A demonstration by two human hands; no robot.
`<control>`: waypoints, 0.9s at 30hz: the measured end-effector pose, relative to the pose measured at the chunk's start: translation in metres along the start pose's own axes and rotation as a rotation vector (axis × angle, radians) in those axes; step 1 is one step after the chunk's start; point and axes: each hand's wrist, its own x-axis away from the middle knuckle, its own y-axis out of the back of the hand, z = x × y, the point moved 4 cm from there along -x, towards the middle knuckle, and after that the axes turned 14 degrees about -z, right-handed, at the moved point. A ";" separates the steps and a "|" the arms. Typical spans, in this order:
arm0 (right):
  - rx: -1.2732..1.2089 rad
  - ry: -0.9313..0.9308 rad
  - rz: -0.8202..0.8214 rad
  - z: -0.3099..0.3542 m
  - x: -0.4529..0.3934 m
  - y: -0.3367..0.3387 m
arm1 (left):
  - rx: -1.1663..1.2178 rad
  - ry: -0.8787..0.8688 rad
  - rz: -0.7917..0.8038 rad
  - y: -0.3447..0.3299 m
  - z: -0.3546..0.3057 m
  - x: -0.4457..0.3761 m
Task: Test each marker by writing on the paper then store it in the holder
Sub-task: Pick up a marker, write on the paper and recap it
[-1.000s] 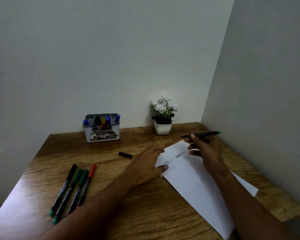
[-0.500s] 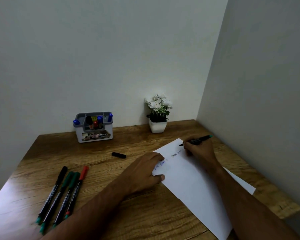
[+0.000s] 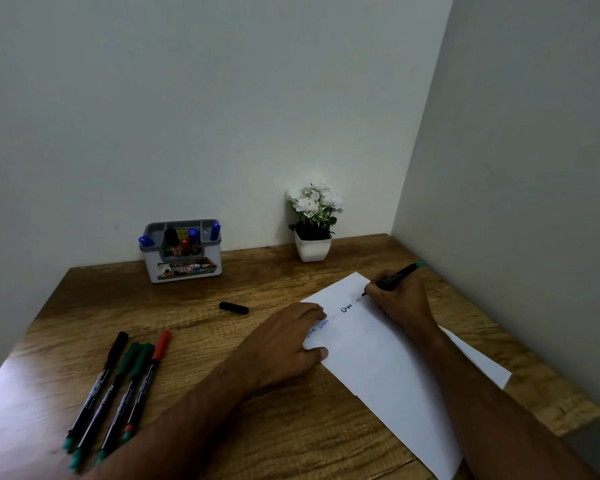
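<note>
My right hand (image 3: 400, 301) grips a black marker with a green end (image 3: 397, 276), its tip touching the white paper (image 3: 378, 358) near the far corner. Several short scribbles in blue, black and other colours run across the sheet. My left hand (image 3: 284, 341) lies flat on the paper's left edge, fingers spread. A loose black cap (image 3: 234, 307) lies on the desk left of the paper. Several capped markers (image 3: 118, 386), black, green and red, lie side by side at the front left. The grey-and-white holder (image 3: 182, 252) by the back wall has several markers standing in it.
A small white pot of white flowers (image 3: 313, 226) stands at the back near the corner. Walls close the wooden desk (image 3: 291, 427) off behind and on the right. The paper's near right corner overhangs the desk's right edge.
My right hand lowered the marker from a level hold above the paper until its tip met the sheet, and it now writes. The left hand stayed on the paper's edge.
</note>
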 end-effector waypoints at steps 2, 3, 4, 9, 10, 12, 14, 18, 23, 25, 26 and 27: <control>0.022 0.010 -0.004 0.000 0.000 -0.001 | -0.008 0.003 0.003 0.000 0.000 0.000; 0.025 0.013 -0.009 0.000 0.000 -0.001 | -0.008 0.004 0.002 0.000 0.000 0.000; 0.026 0.015 -0.014 0.000 0.001 -0.001 | -0.008 0.005 0.003 0.000 0.000 0.000; 0.033 0.011 -0.017 -0.001 0.000 -0.001 | -0.006 0.011 0.008 0.000 0.001 0.000; 0.041 0.010 -0.018 -0.002 -0.001 -0.001 | -0.006 0.012 0.007 0.000 0.000 0.000; 0.043 0.003 -0.029 -0.002 -0.001 -0.002 | -0.006 0.010 0.005 0.000 -0.001 0.001; 0.041 0.002 -0.031 -0.002 -0.001 -0.002 | -0.007 0.008 0.005 0.001 -0.002 0.001; 0.042 -0.009 -0.041 -0.002 -0.001 -0.001 | -0.005 0.008 0.003 0.002 -0.003 0.001; 0.033 -0.019 -0.047 -0.005 -0.002 -0.001 | -0.004 0.009 0.002 0.002 -0.003 0.001; 0.033 -0.020 -0.042 -0.005 -0.002 -0.002 | -0.005 0.007 0.003 0.003 -0.004 0.001; 0.037 -0.021 -0.044 -0.005 -0.002 -0.002 | -0.004 0.008 0.002 0.003 -0.004 0.001; 0.041 -0.022 -0.048 -0.005 -0.002 -0.002 | -0.003 0.008 0.000 0.003 -0.004 0.001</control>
